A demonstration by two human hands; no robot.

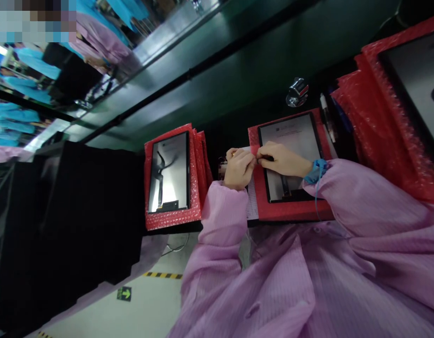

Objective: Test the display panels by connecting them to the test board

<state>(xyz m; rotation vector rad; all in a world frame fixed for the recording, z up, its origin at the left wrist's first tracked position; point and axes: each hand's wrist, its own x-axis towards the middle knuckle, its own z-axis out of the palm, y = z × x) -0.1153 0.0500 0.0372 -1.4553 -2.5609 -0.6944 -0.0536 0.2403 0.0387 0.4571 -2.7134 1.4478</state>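
Note:
My left hand is closed, its fingers curled together beside the left edge of a display panel. My right hand reaches over that panel with thumb and fingers pinched, its fingertips almost meeting those of my left hand. Something small and dark shows at the pinch, too small to name. The panel lies face up on a red mat; a dark flex cable shows near its lower edge. Just left of my left hand, a small circuit board is partly hidden. A blue wrist strap circles my right wrist.
Another display panel rests on stacked red bubble bags at left. Red bubble bags carry a larger panel at right. A pen and a shiny small object lie behind. Other people sit at far left.

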